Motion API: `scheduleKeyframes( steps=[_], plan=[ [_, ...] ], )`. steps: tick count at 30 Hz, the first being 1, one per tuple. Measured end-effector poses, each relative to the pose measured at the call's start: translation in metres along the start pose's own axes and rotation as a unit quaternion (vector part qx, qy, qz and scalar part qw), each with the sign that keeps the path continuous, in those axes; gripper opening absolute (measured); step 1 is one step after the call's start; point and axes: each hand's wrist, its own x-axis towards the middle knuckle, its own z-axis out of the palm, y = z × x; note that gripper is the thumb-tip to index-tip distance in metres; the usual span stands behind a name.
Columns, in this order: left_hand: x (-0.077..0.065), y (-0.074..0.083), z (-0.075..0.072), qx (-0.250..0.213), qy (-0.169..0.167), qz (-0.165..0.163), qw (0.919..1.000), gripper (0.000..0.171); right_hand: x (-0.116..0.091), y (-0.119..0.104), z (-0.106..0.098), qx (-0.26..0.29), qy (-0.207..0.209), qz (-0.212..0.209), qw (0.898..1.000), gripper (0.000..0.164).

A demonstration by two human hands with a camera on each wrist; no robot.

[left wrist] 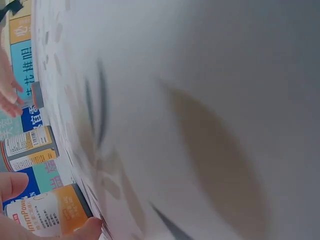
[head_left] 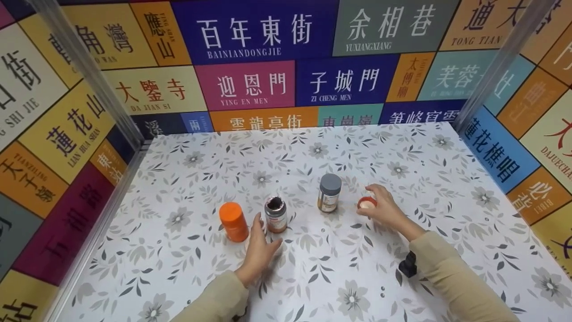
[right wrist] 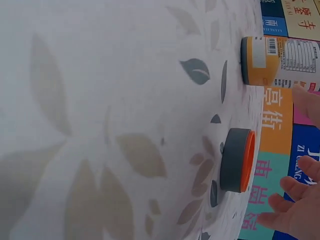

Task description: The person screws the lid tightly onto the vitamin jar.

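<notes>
Beside the uncapped, round grey-orange plastic bottle (head_left: 276, 221), the spread left hand (head_left: 260, 253) is perhaps risking a toppling nudge, the right hand (head_left: 387, 210) also spreading.

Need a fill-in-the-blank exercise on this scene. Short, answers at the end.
1. The loose cap lies near the person's ____ hand.
2. In the head view, the leftmost container is coloured ____.
3. Exactly ____ containers stand on the tabletop.
4. In the head view, the gray-capped bottle stands to the ____ of the uncapped bottle.

Missing words: right; orange; three; right.
</notes>
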Motion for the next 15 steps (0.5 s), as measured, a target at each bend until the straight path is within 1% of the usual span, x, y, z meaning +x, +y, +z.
scheduleKeyframes(
  steps=[3,5,8,11,15],
  plan=[
    [0.008,0.002,0.006,-0.005,0.023,0.014,0.9996,0.084,-0.005,0.009,-0.001,-0.001,-0.007,-0.018,1.0,0.072],
    [0.014,0.003,0.009,-0.006,0.037,0.017,0.9992,0.081,-0.007,0.013,-0.002,-0.004,-0.01,-0.018,1.0,0.074],
    [0.021,0.003,0.012,-0.016,0.055,0.015,0.9983,0.077,-0.01,0.017,-0.003,-0.01,-0.024,-0.004,1.0,0.077],
    [0.026,0.002,0.014,-0.029,0.067,0.014,0.9973,0.073,-0.011,0.019,-0.003,-0.004,-0.041,0.015,0.999,0.08],
    [0.031,-0.001,0.017,-0.044,0.082,0.021,0.9955,0.071,-0.011,0.021,-0.002,0.003,-0.042,0.031,0.999,0.081]
  ],
)
